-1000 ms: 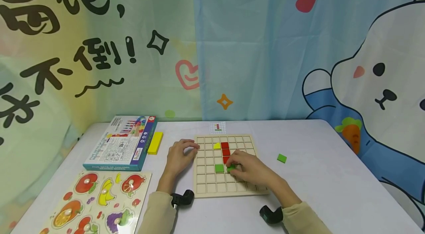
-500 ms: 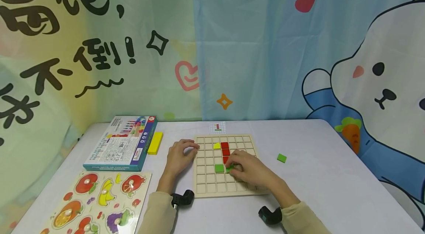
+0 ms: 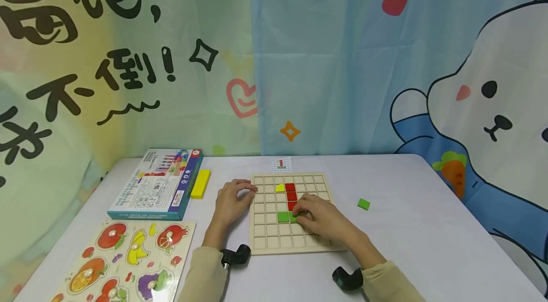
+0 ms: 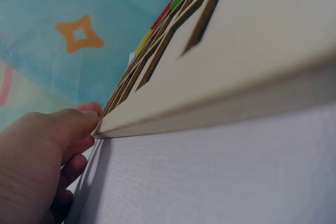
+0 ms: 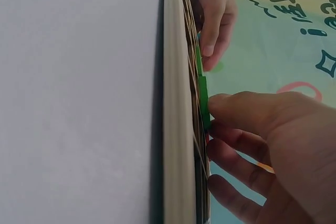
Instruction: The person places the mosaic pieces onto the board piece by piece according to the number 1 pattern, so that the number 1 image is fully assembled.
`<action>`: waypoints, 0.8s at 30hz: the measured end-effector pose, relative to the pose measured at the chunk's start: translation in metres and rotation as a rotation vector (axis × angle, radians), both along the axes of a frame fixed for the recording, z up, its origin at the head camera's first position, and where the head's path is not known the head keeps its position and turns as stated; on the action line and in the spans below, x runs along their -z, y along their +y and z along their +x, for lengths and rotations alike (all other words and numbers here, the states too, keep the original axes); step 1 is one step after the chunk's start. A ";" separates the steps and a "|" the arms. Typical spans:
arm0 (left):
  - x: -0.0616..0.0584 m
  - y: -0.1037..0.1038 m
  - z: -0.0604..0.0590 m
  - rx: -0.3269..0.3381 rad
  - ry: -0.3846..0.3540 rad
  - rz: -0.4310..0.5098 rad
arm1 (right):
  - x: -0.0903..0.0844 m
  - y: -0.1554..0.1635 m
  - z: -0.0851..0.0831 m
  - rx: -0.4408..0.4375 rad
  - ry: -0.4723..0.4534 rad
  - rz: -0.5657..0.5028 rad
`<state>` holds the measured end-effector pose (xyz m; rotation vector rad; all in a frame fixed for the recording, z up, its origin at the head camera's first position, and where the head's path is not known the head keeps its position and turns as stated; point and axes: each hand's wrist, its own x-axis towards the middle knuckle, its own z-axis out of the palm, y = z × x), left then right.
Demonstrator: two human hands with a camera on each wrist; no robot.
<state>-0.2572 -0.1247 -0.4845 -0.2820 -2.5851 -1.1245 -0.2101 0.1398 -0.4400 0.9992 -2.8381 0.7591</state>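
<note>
1. The worktop [image 3: 428, 226] carries a wooden grid board [image 3: 265, 240] in front of the person, a boxed game [image 3: 156, 185] and a fruit puzzle [image 3: 128, 259] off to the left, and a small pattern card [image 3: 281, 165] just beyond the board's far edge.
2. The board lies flat; 3 red tiles [image 3: 290, 196] run in a column towards the person, with a yellow piece [image 3: 279, 188] beside the top one and a green tile [image 3: 282, 217] seated left of the column's foot.
3. The right hand [image 3: 323, 219] rests on the board, far nearer the work than the left. Its fingers [image 5: 231, 109] pinch a second green tile [image 3: 294, 218], which sits under the fingertips in the cell just right of the seated green tile and directly below the red column. In the right wrist view this tile looks nearly level with its neighbour.
4. The left hand [image 3: 233, 202] has its fingers curled over the board's left edge, gripping it.
5. A spare green tile [image 3: 363, 204] lies on the worktop, well right of the board.
</note>
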 end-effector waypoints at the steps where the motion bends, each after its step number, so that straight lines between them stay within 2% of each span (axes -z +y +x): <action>1: 0.000 0.000 0.000 0.000 -0.001 -0.001 | 0.000 0.000 0.000 0.005 0.003 0.001; 8: 0.000 0.000 0.000 0.001 0.011 0.001 | 0.000 -0.002 0.002 0.029 0.004 0.007; 15: -0.001 0.000 0.000 0.002 0.000 0.003 | -0.001 -0.002 0.001 -0.005 0.027 0.004; 24: 0.000 0.000 0.000 0.003 0.002 0.003 | -0.002 0.001 0.000 -0.024 -0.016 0.040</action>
